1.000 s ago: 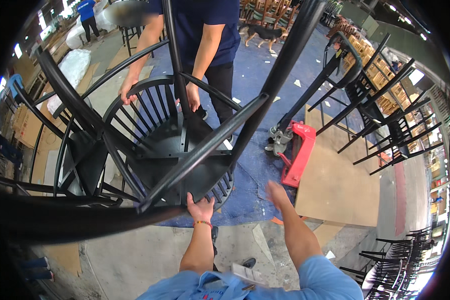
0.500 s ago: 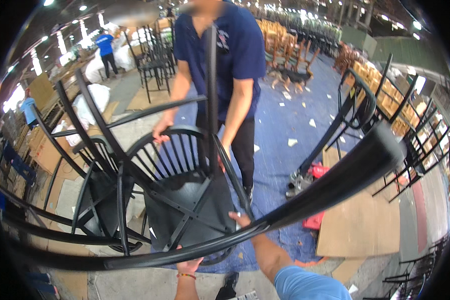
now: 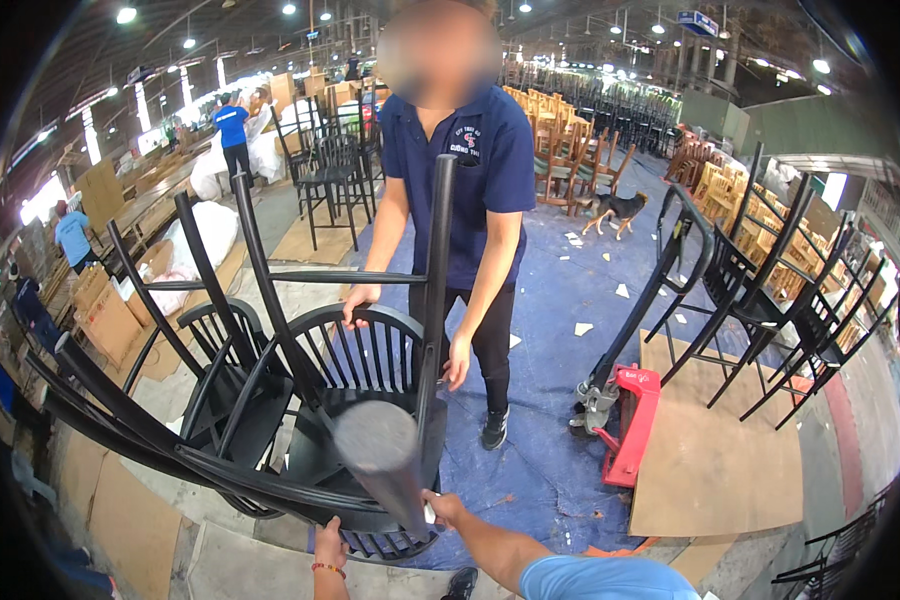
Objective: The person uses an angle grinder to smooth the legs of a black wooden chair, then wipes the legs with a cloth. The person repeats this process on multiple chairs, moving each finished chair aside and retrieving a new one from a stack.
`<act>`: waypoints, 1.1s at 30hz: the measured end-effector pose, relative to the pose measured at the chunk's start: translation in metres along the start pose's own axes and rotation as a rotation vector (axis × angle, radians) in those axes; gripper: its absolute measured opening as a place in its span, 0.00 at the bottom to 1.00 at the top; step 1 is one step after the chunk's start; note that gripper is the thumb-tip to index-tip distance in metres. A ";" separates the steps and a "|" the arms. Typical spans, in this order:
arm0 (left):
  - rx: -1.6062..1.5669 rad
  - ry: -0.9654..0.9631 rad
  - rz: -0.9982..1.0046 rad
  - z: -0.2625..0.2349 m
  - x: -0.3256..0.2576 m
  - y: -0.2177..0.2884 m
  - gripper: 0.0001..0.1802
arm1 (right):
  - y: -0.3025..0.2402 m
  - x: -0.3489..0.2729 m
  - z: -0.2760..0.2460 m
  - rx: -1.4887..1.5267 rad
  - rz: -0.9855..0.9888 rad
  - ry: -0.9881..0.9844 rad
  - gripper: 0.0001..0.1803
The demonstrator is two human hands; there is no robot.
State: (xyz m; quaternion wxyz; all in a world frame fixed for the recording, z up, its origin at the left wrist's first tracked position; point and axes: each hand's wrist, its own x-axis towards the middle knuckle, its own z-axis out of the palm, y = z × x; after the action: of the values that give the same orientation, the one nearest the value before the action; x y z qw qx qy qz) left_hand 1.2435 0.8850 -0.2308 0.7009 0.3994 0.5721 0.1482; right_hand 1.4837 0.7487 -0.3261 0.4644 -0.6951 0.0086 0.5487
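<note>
A black spindle-back chair [image 3: 310, 445] stands upturned before me, its legs pointing up and one thick leg end close to the camera. Another spindle back shows low at the near side. My left hand [image 3: 330, 545], with a beaded bracelet, has its fingers curled on the near lower edge of the chair. At the chair's right near side, my right hand [image 3: 445, 508] grips it beside the thick leg, with something white at the fingers. Across from me a person's hand [image 3: 360, 303] holds the curved top rail; their other hand [image 3: 457, 362] is beside a leg.
Another upturned black chair [image 3: 232, 400] is close on the left. To the right are a red pallet jack [image 3: 632, 425], a cardboard sheet [image 3: 730, 480] and black tall chairs [image 3: 760, 300]. A dog [image 3: 615, 212] walks on the blue floor sheet [image 3: 540, 430], far off.
The chair has tilted, so its near legs now point more toward me and its cross-braced underside is mostly hidden. The other person's hand at the right leg has come away slightly. The dog moved right.
</note>
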 end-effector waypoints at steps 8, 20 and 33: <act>-0.679 -0.966 0.775 0.044 -0.138 0.070 0.40 | 0.026 -0.092 -0.023 -0.744 -0.252 -0.122 0.43; -0.658 -1.380 0.823 0.102 -0.161 0.120 0.15 | 0.033 -0.157 0.035 -0.393 -0.445 0.215 0.46; -0.124 -1.678 1.051 0.244 -0.401 0.042 0.13 | 0.170 -0.346 -0.099 -0.030 -0.648 0.503 0.40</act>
State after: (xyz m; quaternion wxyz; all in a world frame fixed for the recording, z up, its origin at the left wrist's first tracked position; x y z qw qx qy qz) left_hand 1.3572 0.5502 0.0800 0.7437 0.5404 -0.3682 0.1390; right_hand 1.3327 0.4149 -0.1709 0.5865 -0.7810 -0.1052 0.1871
